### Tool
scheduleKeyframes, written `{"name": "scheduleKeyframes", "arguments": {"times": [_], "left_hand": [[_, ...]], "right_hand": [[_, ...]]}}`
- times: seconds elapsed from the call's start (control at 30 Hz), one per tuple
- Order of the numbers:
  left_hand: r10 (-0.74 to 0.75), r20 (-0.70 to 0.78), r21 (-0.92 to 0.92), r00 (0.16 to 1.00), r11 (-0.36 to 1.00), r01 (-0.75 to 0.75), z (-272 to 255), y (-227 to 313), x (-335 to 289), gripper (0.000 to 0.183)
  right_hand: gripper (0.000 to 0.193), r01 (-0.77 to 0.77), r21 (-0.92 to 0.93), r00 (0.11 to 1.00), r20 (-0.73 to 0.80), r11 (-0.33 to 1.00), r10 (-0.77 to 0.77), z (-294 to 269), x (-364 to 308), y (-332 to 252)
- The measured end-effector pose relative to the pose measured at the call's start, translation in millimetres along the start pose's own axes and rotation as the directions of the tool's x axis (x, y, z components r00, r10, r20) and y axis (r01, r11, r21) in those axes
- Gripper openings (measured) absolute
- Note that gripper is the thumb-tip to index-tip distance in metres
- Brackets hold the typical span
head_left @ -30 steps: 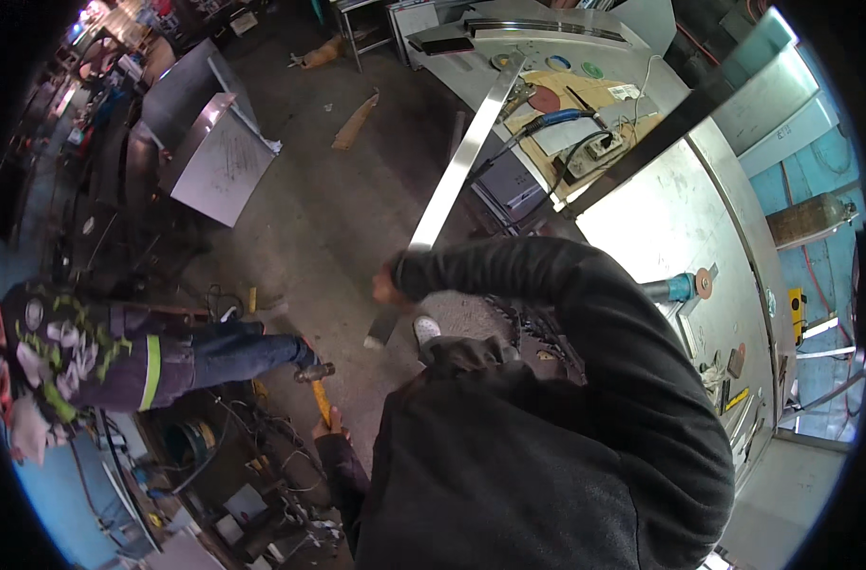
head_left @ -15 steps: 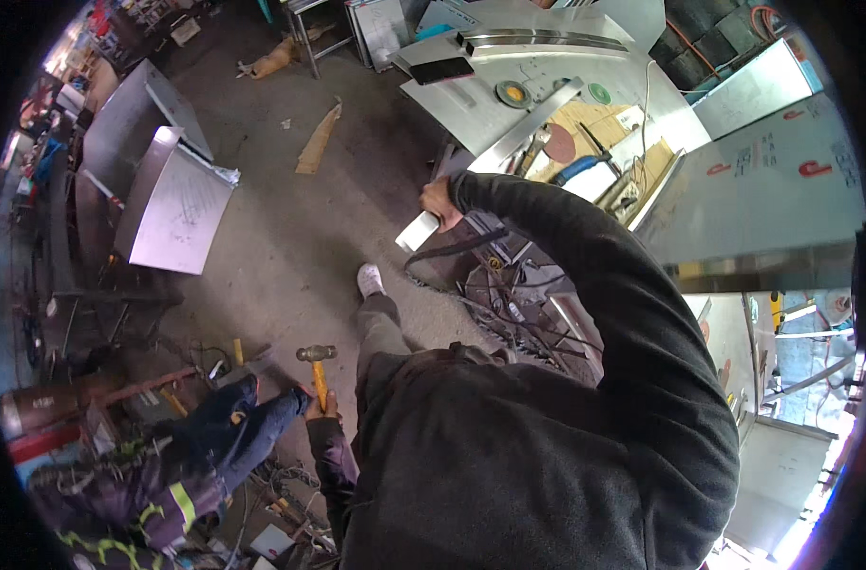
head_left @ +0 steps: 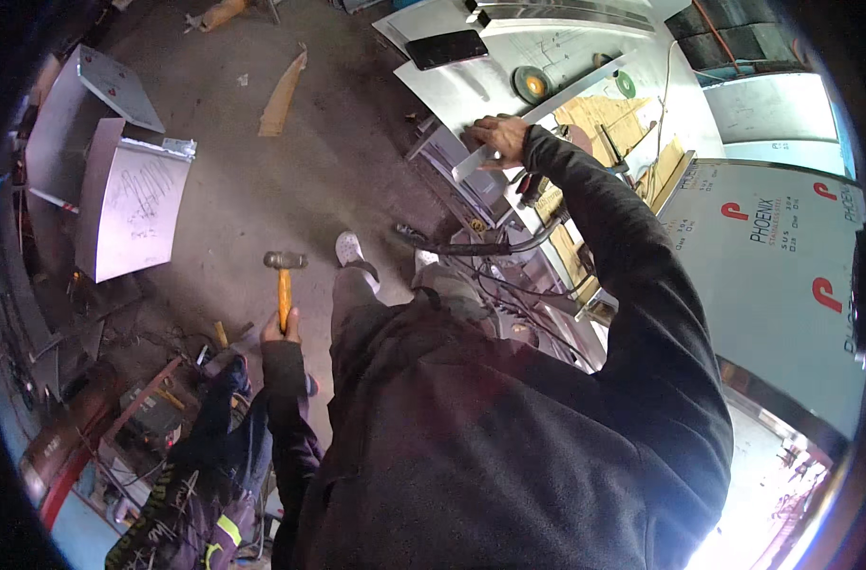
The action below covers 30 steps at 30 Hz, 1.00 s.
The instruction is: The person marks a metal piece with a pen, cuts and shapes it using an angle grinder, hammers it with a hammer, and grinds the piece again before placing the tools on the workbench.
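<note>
A ball-peen hammer [head_left: 285, 285] with a yellow wooden handle stands head-up in my left hand [head_left: 283, 326], its fingers wrapped round the handle. The hammer is over the floor, left of my legs. My right hand [head_left: 501, 139] is closed round a long bright metal strip [head_left: 568, 97], near the end that juts past the workbench edge. Beyond the hand the strip runs back across the workbench [head_left: 442, 90]. By my right wrist lie a grinding disc [head_left: 531, 85] and a wooden board [head_left: 604, 116] with tools on it, partly hidden by my sleeve.
A black flat rectangular device [head_left: 446, 49] lies on the bench. Bent sheet-metal pieces [head_left: 133, 204] stand at the left. A person [head_left: 195, 484] is close by at lower left. Cables and a hose [head_left: 471, 249] hang below the bench; a large metal sheet [head_left: 756, 237] stands at right.
My right hand has moved up and right with the strip, drawing its near end toward the bench. The hammer in my left hand has risen and shifted left. My view has shifted too.
</note>
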<state>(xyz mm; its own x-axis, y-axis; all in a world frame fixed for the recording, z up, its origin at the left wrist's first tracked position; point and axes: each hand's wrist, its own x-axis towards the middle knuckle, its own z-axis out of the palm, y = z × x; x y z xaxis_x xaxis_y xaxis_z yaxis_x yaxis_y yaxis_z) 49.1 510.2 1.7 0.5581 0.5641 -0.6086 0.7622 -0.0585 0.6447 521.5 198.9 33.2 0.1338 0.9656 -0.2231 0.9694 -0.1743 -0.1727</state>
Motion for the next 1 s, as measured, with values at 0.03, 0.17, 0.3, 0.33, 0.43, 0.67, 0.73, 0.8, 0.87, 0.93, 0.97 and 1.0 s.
{"name": "scheduleKeyframes", "arguments": {"times": [0.03,0.17,0.3,0.33,0.43,0.67,0.73,0.8,0.87,0.93,0.97,1.0], "left_hand": [[0.056,-0.009,-0.025,0.998,0.998,-0.056,5.1,21.3,-3.2,0.031],[0.250,-0.074,0.062,0.965,0.967,-0.245,47.8,47.6,1.2,0.034],[0.192,0.022,-0.115,0.981,0.975,-0.188,98.6,93.6,-23.0,0.032],[0.131,0.063,-0.165,0.989,0.979,-0.119,106.3,120.7,-36.2,0.032],[0.090,0.093,-0.152,0.992,0.986,-0.075,123.1,135.2,-51.2,0.034],[0.188,0.058,0.026,0.980,0.981,-0.190,145.1,137.8,-82.7,0.035],[0.174,0.066,0.072,0.983,0.981,-0.178,146.7,131.8,-85.6,0.031],[0.176,0.039,0.029,0.984,0.984,-0.177,153.5,126.4,-85.4,0.032],[0.167,0.005,-0.014,0.986,0.986,-0.166,161.9,130.0,-84.2,0.032],[0.262,-0.128,0.019,0.956,0.965,-0.262,175.7,139.0,-79.3,0.038],[0.260,-0.120,0.020,0.958,0.965,-0.260,184.7,146.6,-72.1,0.038],[0.309,-0.154,0.010,0.939,0.950,-0.311,194.5,155.0,-64.3,0.038]], "right_hand": [[0.067,-0.080,0.064,0.997,0.010,0.995,0.080,-5.3,-0.4,-3.6],[0.066,-0.046,0.061,0.990,-0.127,0.997,0.053,9.8,-4.9,1.1],[0.061,-0.034,0.105,0.916,-0.394,0.994,0.073,15.0,-12.0,0.8],[0.060,-0.020,0.084,0.915,-0.399,0.996,0.052,15.4,-15.8,2.8],[0.051,0.058,0.052,0.888,-0.459,0.997,-0.028,19.7,-16.6,6.5],[0.036,0.078,0.046,0.866,-0.498,0.996,-0.045,23.8,-5.6,6.2],[0.035,-0.021,0.148,0.900,-0.427,0.989,0.083,25.7,-6.3,1.0],[0.034,-0.130,0.241,0.919,-0.335,0.962,0.208,26.6,-8.0,-2.7],[0.036,-0.164,0.248,0.891,-0.377,0.955,0.251,29.6,-6.1,-4.2],[0.037,-0.216,0.230,0.894,-0.344,0.949,0.287,26.5,-2.7,-9.2],[0.037,-0.232,0.225,0.877,-0.372,0.946,0.303,29.0,-3.3,-6.3],[0.037,-0.238,0.219,0.867,-0.390,0.946,0.308,32.5,-5.6,-4.3]]}}
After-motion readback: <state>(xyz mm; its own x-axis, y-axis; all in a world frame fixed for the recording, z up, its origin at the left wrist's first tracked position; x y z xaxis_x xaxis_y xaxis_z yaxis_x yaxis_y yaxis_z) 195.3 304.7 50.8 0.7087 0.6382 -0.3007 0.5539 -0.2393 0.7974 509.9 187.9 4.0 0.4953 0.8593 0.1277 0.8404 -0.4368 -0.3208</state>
